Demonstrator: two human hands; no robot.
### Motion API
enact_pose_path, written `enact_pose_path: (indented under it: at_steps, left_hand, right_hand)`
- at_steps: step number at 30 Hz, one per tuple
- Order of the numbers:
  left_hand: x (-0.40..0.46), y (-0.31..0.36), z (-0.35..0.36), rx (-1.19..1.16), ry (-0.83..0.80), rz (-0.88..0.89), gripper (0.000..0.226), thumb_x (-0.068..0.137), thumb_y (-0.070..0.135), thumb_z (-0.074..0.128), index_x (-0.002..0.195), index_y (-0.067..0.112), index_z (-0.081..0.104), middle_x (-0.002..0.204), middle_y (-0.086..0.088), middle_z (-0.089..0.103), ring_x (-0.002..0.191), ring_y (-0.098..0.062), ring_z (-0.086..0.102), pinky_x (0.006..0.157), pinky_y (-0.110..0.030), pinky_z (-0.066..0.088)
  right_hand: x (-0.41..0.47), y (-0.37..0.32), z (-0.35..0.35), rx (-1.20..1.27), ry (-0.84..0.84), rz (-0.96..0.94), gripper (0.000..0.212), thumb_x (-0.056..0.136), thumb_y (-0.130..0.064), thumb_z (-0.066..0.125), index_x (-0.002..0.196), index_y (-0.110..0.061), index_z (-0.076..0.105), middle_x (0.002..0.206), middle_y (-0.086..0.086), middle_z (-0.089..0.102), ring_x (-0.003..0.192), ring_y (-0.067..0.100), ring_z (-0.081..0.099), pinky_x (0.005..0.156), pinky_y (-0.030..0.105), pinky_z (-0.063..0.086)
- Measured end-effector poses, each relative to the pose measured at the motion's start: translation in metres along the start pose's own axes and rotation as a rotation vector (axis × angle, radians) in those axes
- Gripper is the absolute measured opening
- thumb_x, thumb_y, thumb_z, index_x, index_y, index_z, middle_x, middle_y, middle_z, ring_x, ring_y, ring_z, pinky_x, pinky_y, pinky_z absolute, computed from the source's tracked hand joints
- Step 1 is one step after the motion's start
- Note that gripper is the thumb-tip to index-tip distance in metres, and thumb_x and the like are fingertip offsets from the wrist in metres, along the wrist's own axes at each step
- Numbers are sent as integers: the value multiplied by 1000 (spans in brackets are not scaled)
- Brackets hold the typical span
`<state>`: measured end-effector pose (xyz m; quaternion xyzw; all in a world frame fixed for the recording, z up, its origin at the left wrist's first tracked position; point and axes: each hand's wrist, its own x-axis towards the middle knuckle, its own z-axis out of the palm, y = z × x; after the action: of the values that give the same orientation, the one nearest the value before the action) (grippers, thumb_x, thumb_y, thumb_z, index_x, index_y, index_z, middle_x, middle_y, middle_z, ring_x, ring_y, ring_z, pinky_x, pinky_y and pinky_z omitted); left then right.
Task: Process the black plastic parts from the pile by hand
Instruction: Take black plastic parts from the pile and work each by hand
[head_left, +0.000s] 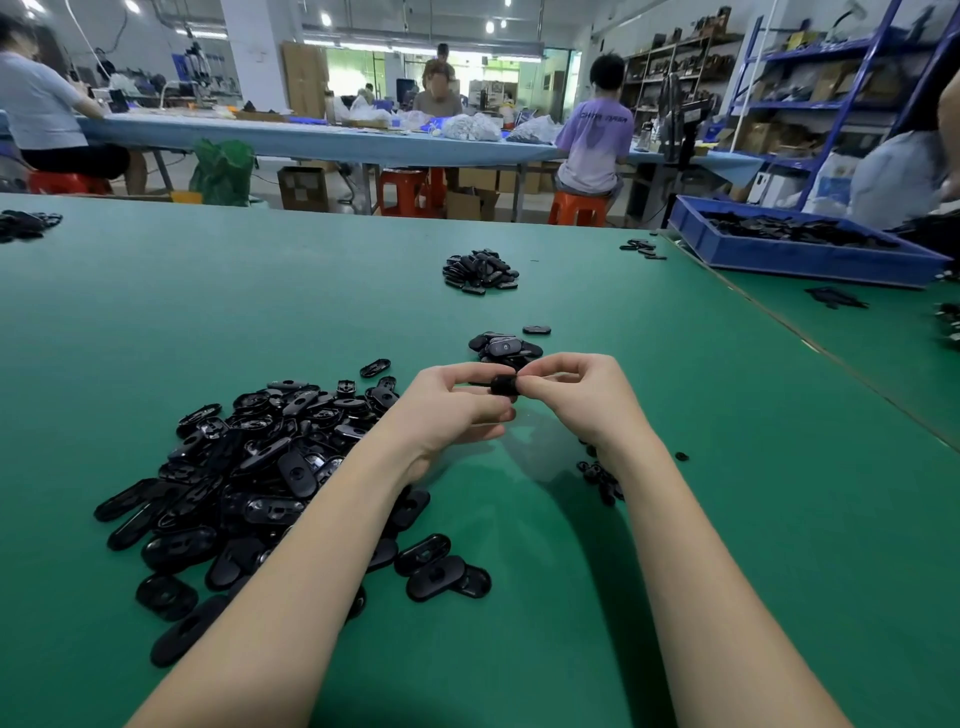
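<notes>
Black plastic part (503, 385) sits pinched between my left hand (452, 410) and right hand (571, 397), fingertips curled on it above the green table (727, 467). Big pile (260, 467) left (most, I'd judge); small finished heap (506, 348) beyond.

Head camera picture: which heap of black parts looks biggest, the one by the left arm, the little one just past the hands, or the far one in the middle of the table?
1. Pile by the left arm, clearly largest.
2. Far heap.
3. Small heap past the hands.
The last two look close in size, and the far heap is farther away, so their order is unsure.
</notes>
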<state>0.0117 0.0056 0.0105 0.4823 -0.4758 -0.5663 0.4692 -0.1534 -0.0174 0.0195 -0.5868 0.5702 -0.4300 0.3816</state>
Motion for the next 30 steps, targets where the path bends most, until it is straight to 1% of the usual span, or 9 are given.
enact_pose_path:
  at_steps: [3,7,14,18,19,22,24,27,30]
  left_hand:
    - [0,0,0,-7,7,8,31,90,-6,65,114,14,72,104,-12,77,90,-19,73,78,-27,62]
    - [-1,0,0,5,7,16,28,93,-2,64,115,15,71,103,-9,78,89,-17,74,73,-23,60]
    - [-2,0,1,48,7,28,26,95,2,64,112,18,72,101,-4,78,86,-13,74,71,-23,59]
    - [-2,1,0,96,11,39,27,94,2,66,116,17,71,101,-4,78,89,-13,73,77,-26,61]
    - [-2,2,0,108,11,43,27,93,3,66,116,16,71,101,-4,78,89,-13,73,79,-27,60]
    - [-2,2,0,166,11,54,24,92,7,69,113,18,72,98,-3,79,90,-12,73,82,-30,58]
    - [-3,2,0,212,15,56,19,92,11,70,108,21,73,95,-1,79,89,-11,72,83,-30,57]
    - [-2,2,2,295,47,71,13,93,17,68,104,23,72,87,4,79,85,-7,72,79,-25,55]
    - [-1,2,3,355,95,85,9,93,21,68,101,25,69,82,8,78,87,-9,73,71,-20,51]
  right_hand:
    - [0,0,0,4,11,3,10,82,-24,81,73,-27,76,72,-9,74,61,0,60,46,8,36]
    - [-1,-1,0,15,2,12,8,82,-25,81,75,-26,77,77,-8,76,66,2,62,55,16,41]
    - [-2,-3,1,-12,2,11,5,80,-25,82,78,-25,77,78,-8,76,64,0,60,48,8,38]
    - [-1,-6,-1,-62,8,31,19,75,-33,87,90,-29,75,80,-6,71,72,7,62,58,21,42]
    - [-1,-5,-2,-74,-1,41,21,75,-35,87,91,-29,75,76,-8,67,67,4,59,56,20,40]
    - [-1,-2,-8,-79,-56,77,16,75,-36,88,83,-28,76,58,-18,60,46,-8,50,41,9,33]
    - [-3,-1,-11,-66,-110,99,16,75,-37,88,78,-27,75,52,-22,58,47,-4,49,38,9,29]
    - [-4,0,-11,-46,-150,110,18,73,-35,90,75,-26,73,58,-12,56,56,9,42,39,14,28]
    - [-2,-1,-10,-27,-162,82,18,74,-31,90,76,-24,73,54,-15,56,46,1,41,39,10,29]
